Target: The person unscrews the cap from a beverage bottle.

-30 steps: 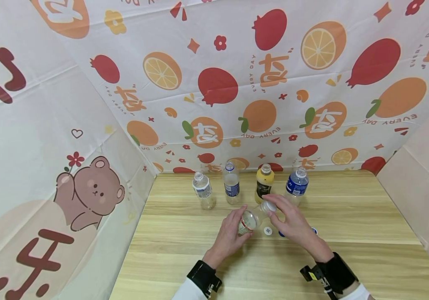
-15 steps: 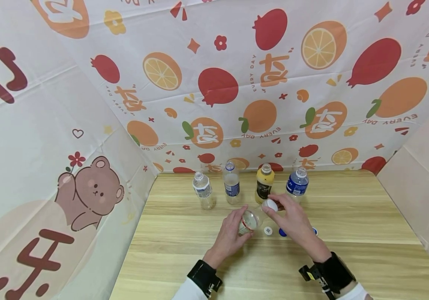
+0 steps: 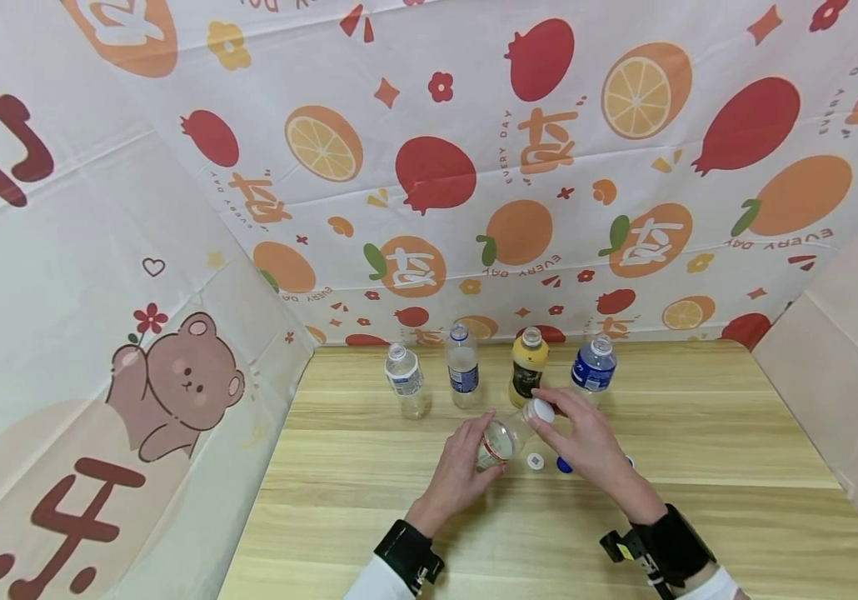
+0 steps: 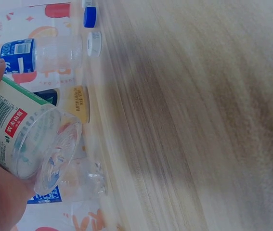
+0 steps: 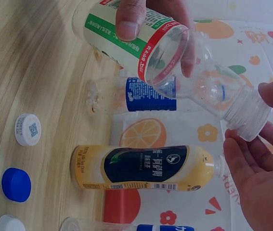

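Observation:
A clear plastic bottle [image 3: 500,443] with a cream, green and red label is held tilted above the table, its neck toward the upper right. My left hand [image 3: 459,467] grips its body; in the left wrist view the bottle's base [image 4: 61,149] faces the camera. At the other end my right hand [image 3: 582,437] pinches the whitish cap [image 3: 541,410] between thumb and fingers. In the right wrist view the ribbed cap [image 5: 247,113] sits on the neck. Beneath the hands lie a white cap [image 3: 536,461] and a blue cap [image 3: 564,465].
Behind the hands stand uncapped bottles in a row: a clear one [image 3: 408,383], one with a blue label [image 3: 464,379], a yellow milk tea bottle [image 3: 530,358] and a blue-labelled one [image 3: 594,367]. Another white cap [image 5: 11,224] lies on the wooden table [image 3: 369,500]. Printed cloth walls enclose the back and sides.
My right hand's fingers have shifted slightly around the cap. The left hand and the bottle hold nearly the same place.

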`<control>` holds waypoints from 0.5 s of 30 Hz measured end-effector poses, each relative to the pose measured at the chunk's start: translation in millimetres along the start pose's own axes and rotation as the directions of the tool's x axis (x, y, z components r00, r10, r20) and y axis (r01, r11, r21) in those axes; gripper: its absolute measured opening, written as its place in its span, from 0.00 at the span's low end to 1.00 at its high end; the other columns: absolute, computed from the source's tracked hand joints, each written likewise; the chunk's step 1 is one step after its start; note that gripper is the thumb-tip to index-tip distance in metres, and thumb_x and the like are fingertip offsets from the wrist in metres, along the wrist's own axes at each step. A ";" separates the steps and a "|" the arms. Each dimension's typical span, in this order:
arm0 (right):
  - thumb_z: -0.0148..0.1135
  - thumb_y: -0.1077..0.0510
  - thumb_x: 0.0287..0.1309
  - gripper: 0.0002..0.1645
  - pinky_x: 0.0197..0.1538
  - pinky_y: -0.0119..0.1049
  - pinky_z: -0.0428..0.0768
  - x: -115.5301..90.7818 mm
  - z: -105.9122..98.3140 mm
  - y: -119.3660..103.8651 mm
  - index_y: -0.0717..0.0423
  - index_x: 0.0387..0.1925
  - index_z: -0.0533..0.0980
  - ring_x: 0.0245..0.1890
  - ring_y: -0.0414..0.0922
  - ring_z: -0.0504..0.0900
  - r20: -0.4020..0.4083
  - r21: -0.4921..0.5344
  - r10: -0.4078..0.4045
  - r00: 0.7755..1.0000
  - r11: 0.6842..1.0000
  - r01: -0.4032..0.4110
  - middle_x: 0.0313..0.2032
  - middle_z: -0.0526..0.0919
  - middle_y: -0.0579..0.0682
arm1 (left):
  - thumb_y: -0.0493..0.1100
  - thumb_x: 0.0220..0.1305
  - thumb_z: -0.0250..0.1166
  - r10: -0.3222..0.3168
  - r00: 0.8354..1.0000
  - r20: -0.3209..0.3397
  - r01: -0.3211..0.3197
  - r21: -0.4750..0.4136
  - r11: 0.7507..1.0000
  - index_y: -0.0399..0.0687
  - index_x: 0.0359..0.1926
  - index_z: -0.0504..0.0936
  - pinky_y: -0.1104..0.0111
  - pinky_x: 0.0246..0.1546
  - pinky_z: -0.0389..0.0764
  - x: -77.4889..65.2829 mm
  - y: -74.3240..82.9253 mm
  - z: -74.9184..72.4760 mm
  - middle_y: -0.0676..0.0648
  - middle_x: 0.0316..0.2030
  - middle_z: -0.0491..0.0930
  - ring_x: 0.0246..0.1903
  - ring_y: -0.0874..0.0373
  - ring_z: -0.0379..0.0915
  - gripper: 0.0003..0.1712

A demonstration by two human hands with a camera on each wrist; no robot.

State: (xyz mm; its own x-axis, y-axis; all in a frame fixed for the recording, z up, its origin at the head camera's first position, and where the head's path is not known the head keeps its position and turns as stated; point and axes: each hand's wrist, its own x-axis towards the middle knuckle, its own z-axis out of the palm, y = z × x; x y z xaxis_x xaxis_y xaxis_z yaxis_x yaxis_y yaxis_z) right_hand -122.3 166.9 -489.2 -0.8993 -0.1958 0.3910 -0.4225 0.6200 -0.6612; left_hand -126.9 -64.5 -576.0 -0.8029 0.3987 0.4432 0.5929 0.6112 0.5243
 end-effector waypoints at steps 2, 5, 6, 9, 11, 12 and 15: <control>0.72 0.60 0.63 0.25 0.49 0.55 0.85 -0.3 -0.4 0.1 0.61 0.60 0.79 0.52 0.53 0.82 -0.002 0.001 -0.015 1.000 1.000 0.015 0.55 0.82 0.58 | 0.42 0.51 0.83 0.000 1.000 -0.003 0.000 -0.004 1.000 0.46 0.77 0.63 0.52 0.57 0.79 -0.1 0.0 0.3 0.44 0.60 0.76 0.57 0.51 0.76 0.55; 0.72 0.62 0.62 0.25 0.49 0.53 0.85 -0.7 -0.2 1.0 0.61 0.60 0.79 0.53 0.53 0.82 -0.010 0.006 -0.048 0.999 0.999 0.048 0.55 0.82 0.58 | 0.42 0.51 0.83 -0.002 1.000 -0.004 0.002 -0.010 1.000 0.46 0.77 0.63 0.51 0.57 0.79 -0.3 0.4 0.3 0.44 0.61 0.76 0.57 0.50 0.76 0.55; 0.72 0.62 0.62 0.25 0.49 0.52 0.86 -0.8 -0.2 1.6 0.61 0.60 0.79 0.53 0.53 0.82 -0.014 0.008 -0.061 0.998 0.998 0.061 0.55 0.82 0.58 | 0.42 0.51 0.82 -0.004 1.000 -0.003 0.004 -0.009 1.000 0.46 0.77 0.63 0.51 0.57 0.78 -0.2 0.6 0.3 0.44 0.61 0.76 0.57 0.50 0.76 0.55; 0.72 0.64 0.61 0.25 0.50 0.50 0.86 -1.2 -0.1 3.2 0.61 0.60 0.79 0.53 0.52 0.81 -0.020 0.020 -0.092 0.996 0.996 0.092 0.55 0.82 0.57 | 0.42 0.51 0.82 -0.007 1.000 0.000 0.007 -0.008 1.000 0.48 0.77 0.62 0.51 0.57 0.78 -0.4 0.8 0.3 0.44 0.61 0.76 0.57 0.50 0.76 0.56; 0.71 0.66 0.60 0.26 0.50 0.49 0.86 -1.3 -0.3 3.5 0.61 0.60 0.78 0.54 0.52 0.81 -0.020 0.027 -0.109 0.994 0.994 0.110 0.56 0.81 0.58 | 0.42 0.51 0.82 -0.010 1.000 0.001 0.010 -0.010 1.000 0.49 0.77 0.62 0.51 0.57 0.78 -0.4 1.0 0.6 0.44 0.61 0.76 0.57 0.50 0.76 0.56; 0.71 0.66 0.60 0.26 0.50 0.50 0.86 -1.4 -0.5 3.4 0.61 0.60 0.78 0.54 0.52 0.80 -0.017 0.030 -0.114 0.993 0.993 0.115 0.56 0.81 0.58 | 0.42 0.51 0.82 -0.011 1.000 0.002 0.011 -0.010 1.000 0.49 0.77 0.62 0.51 0.57 0.78 -0.3 1.1 0.8 0.44 0.61 0.76 0.57 0.50 0.75 0.56; 0.71 0.66 0.61 0.27 0.52 0.53 0.85 -1.3 -0.9 2.1 0.62 0.62 0.77 0.55 0.54 0.80 0.002 0.039 -0.103 0.995 0.994 0.103 0.58 0.80 0.60 | 0.42 0.51 0.83 -0.013 1.000 0.003 0.013 -0.011 1.000 0.48 0.77 0.62 0.51 0.57 0.78 0.1 1.2 1.2 0.44 0.61 0.76 0.57 0.50 0.75 0.55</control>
State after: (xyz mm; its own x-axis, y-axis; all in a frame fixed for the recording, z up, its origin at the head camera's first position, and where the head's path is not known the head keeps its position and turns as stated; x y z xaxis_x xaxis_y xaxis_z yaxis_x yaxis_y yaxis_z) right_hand -121.9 169.1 -490.5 -0.8512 -0.2604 0.4557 -0.5169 0.5667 -0.6416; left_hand -126.3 -63.0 -576.2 -0.8109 0.3927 0.4338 0.5828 0.6087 0.5384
